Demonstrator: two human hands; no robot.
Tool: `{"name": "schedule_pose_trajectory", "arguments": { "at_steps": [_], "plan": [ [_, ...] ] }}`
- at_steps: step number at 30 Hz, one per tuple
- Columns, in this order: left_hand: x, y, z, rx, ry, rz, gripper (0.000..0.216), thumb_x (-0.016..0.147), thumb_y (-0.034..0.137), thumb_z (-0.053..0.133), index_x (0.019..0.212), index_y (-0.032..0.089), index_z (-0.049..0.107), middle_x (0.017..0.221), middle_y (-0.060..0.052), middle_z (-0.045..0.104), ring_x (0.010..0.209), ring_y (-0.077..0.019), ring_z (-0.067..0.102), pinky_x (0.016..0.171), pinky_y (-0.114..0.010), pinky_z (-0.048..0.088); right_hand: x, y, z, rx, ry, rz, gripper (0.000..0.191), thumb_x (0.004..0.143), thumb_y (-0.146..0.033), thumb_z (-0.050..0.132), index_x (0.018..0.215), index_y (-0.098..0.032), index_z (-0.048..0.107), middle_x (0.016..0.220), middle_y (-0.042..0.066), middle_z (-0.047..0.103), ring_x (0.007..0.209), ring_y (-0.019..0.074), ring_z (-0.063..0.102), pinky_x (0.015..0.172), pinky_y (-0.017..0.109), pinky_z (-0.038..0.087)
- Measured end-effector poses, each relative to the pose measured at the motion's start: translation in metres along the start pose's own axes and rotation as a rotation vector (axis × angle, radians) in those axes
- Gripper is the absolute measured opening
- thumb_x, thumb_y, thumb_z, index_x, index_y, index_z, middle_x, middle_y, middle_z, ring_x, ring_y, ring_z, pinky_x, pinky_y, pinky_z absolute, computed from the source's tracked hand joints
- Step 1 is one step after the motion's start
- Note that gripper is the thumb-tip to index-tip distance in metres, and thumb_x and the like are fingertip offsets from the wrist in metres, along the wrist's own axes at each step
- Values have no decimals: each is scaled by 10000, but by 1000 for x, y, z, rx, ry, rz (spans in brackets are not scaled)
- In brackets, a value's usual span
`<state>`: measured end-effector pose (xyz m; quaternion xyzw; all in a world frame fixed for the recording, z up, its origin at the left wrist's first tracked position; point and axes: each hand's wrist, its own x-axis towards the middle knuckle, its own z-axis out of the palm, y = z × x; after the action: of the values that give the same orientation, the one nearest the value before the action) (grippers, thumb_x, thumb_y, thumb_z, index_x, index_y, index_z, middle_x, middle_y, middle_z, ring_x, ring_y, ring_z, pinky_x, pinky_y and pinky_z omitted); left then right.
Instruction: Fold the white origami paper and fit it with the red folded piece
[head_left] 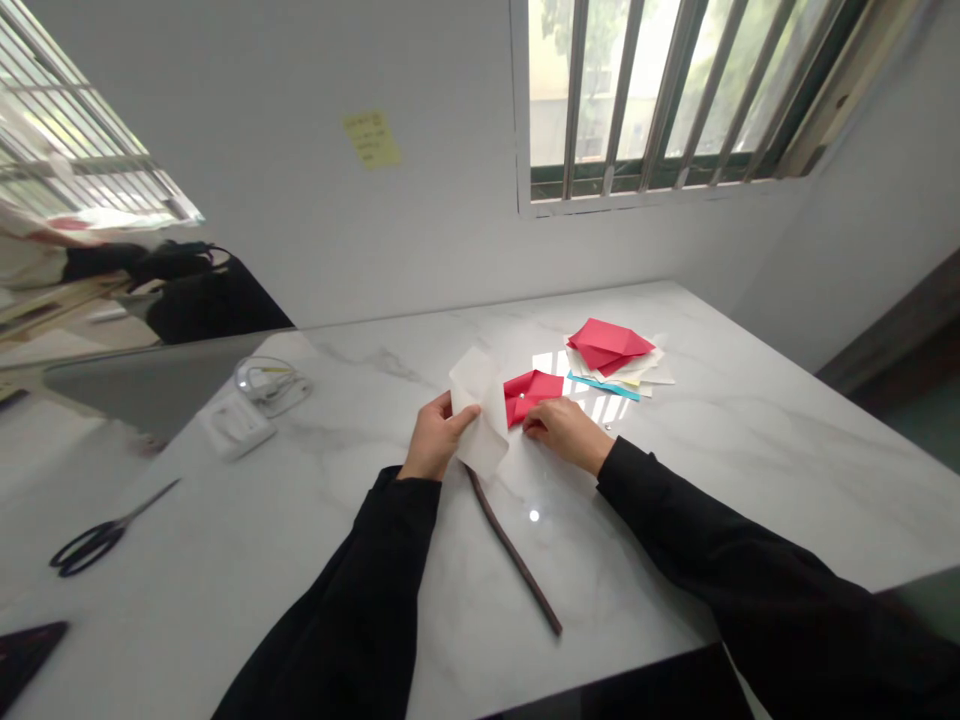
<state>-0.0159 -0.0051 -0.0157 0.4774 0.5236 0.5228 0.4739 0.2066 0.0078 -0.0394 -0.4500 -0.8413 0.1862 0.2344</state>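
My left hand (439, 437) pinches a white folded paper (480, 390), shaped like a pinwheel, with the thumb near its centre. Below that paper a thin dark brown stick (516, 555) runs along the tabletop toward me; its upper end is hidden behind the paper. My right hand (566, 428) is closed at the lower right edge of a red paper pinwheel (534, 392), which has a small pale dot at its centre. Whatever is between the right fingertips, if anything, is hidden. A tiny shiny piece (608, 427) lies just right of that hand.
Behind my right hand lies a stack of red, cream and blue paper sheets (609, 345). Black-handled scissors (112, 530) rest at the left, near a white box (234, 425) and a coiled cable (274, 383). The marble-patterned table (637, 590) meets a wall with a yellow note (373, 140).
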Motion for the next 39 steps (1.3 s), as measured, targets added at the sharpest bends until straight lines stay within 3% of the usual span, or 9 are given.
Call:
{"name": "schedule_pose_trajectory", "arguments": {
  "at_steps": [3, 6, 9, 11, 14, 20, 28, 39],
  "plan": [
    [-2, -1, 3, 36, -18, 9, 495, 642, 380, 840, 1051, 115, 750, 1013, -109, 785, 833, -244, 705, 719, -304, 536, -4, 1, -10, 143, 39, 27, 134, 856, -109, 667, 815, -181, 772, 803, 50, 750, 762, 193, 681, 723, 303, 496],
    [-5, -2, 6, 86, -57, 30, 472, 667, 389, 829, 1046, 116, 755, 1018, -112, 784, 838, -246, 708, 720, -311, 546, -6, 1, -20, 468, 85, 59, 102, 890, -241, 685, 833, -187, 749, 725, 28, 721, 663, 162, 659, 650, 296, 514],
    [-9, -1, 12, 117, -92, 60, 452, 689, 382, 816, 1053, 122, 755, 1051, -116, 782, 882, -255, 716, 766, -329, 565, -7, -4, -26, 841, 84, 86, 218, 862, -391, 739, 877, -173, 733, 744, 36, 729, 673, 160, 672, 661, 307, 549],
    [-12, 0, 16, 128, -107, 72, 440, 702, 374, 806, 1061, 124, 754, 1064, -117, 781, 909, -261, 719, 794, -341, 572, -7, -9, -27, 952, 69, 92, 290, 836, -444, 766, 902, -166, 726, 787, 49, 747, 706, 165, 687, 693, 315, 563],
    [-16, 1, 21, 135, -117, 60, 437, 702, 370, 803, 1060, 123, 751, 1035, -113, 783, 911, -271, 723, 801, -353, 576, -9, -17, -23, 929, 69, 78, 277, 843, -436, 762, 900, -167, 728, 797, 51, 749, 728, 168, 684, 710, 316, 551],
    [-21, 3, 27, 102, -136, 51, 471, 711, 377, 790, 1104, 124, 737, 1078, -113, 779, 903, -266, 722, 781, -342, 576, -11, -19, -14, 587, 210, 13, 129, 866, -348, 763, 870, -222, 791, 962, 40, 662, 815, 152, 608, 689, 287, 470],
    [-26, 9, 30, 65, -155, 45, 489, 715, 387, 798, 1128, 133, 735, 1089, -107, 781, 915, -277, 730, 764, -333, 584, -9, -8, -5, 610, 201, 38, 104, 849, -329, 782, 885, -233, 797, 1151, 58, 616, 977, 179, 613, 819, 326, 487],
    [-26, 5, 31, 76, -201, 74, 510, 741, 451, 823, 1142, 147, 739, 1039, -86, 787, 942, -296, 734, 779, -348, 591, -8, -9, 0, 692, 188, 59, 151, 852, -360, 779, 918, -226, 803, 1201, 70, 648, 1044, 200, 636, 852, 332, 514]
  ]
}}
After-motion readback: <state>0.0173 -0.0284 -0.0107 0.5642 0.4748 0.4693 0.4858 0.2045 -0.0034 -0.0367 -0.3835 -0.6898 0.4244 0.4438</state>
